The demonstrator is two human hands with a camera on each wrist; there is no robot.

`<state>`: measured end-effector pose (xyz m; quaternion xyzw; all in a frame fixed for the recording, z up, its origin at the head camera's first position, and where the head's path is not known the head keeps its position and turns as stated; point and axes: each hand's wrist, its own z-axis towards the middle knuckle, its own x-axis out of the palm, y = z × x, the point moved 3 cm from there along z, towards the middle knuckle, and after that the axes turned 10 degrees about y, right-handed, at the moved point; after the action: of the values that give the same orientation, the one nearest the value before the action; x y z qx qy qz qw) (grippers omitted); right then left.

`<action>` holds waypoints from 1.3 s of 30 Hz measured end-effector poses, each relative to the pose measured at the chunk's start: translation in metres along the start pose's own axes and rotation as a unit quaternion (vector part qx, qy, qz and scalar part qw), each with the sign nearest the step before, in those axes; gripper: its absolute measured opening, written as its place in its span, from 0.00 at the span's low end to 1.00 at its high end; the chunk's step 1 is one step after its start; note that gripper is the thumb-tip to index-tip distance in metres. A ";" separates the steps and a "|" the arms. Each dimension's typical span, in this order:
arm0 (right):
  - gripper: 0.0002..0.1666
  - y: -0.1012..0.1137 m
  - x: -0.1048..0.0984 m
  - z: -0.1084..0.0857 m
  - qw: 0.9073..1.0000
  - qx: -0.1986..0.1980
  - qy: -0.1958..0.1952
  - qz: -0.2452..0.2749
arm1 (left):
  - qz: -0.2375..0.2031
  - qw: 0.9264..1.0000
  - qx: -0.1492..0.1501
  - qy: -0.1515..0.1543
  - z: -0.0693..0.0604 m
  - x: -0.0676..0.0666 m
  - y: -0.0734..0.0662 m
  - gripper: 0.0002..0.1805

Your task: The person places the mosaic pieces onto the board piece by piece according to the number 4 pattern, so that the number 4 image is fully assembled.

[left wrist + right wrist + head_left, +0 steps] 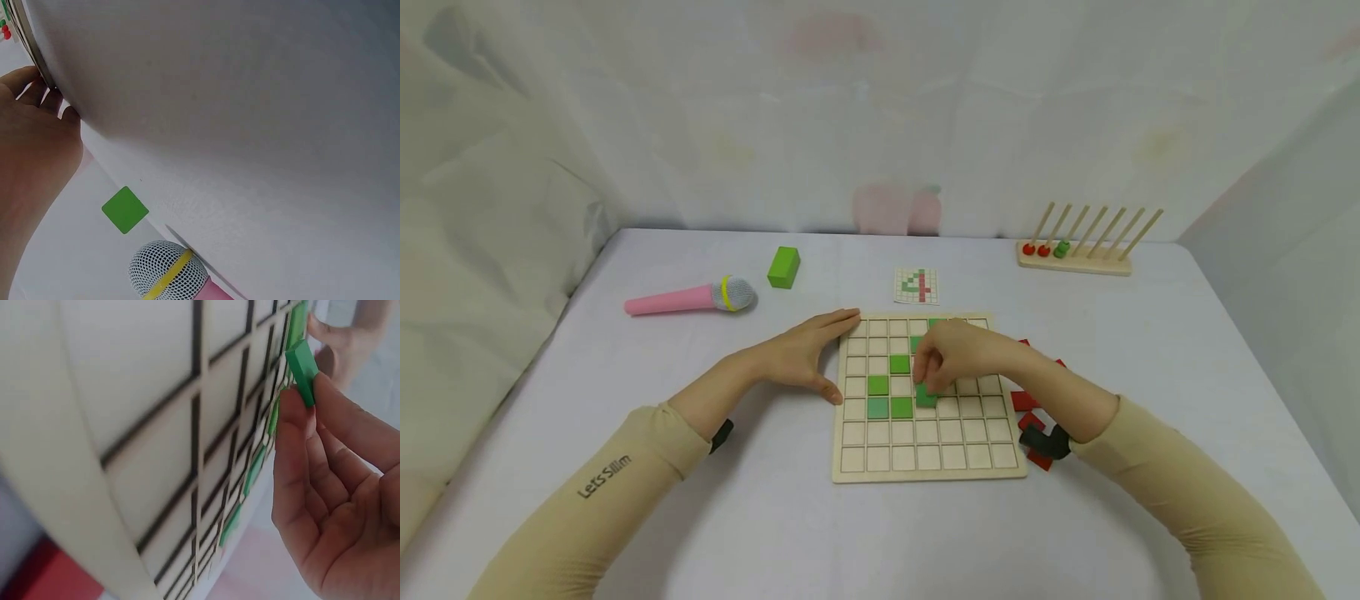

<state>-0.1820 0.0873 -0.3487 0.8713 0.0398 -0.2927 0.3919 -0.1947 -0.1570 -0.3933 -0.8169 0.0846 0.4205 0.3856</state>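
Right hand (957, 352) pinching a green tile (927, 397) over the board (928, 457)
Left hand (796, 358) spread wide, touching the board's left edge.

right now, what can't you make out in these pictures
Some board squares: head view, behind the right hand.
How many red tiles: head view, the right forearm covers part of them.
The fine grid on the card: head view, too small.
Most of the board: left wrist view, cut off by the left edge.

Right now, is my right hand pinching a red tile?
No, the right wrist view shows the right hand pinching a green tile between its fingertips.
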 end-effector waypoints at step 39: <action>0.07 0.004 0.015 0.003 0.998 0.005 -0.009 -0.059 | 0.005 1.000 0.002 -0.004 0.001 0.001 0.003 0.69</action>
<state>-0.1700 0.0804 -0.3561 0.8666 0.0860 -0.3232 0.3704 -0.1960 -0.1588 -0.3961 -0.8136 0.0884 0.4260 0.3857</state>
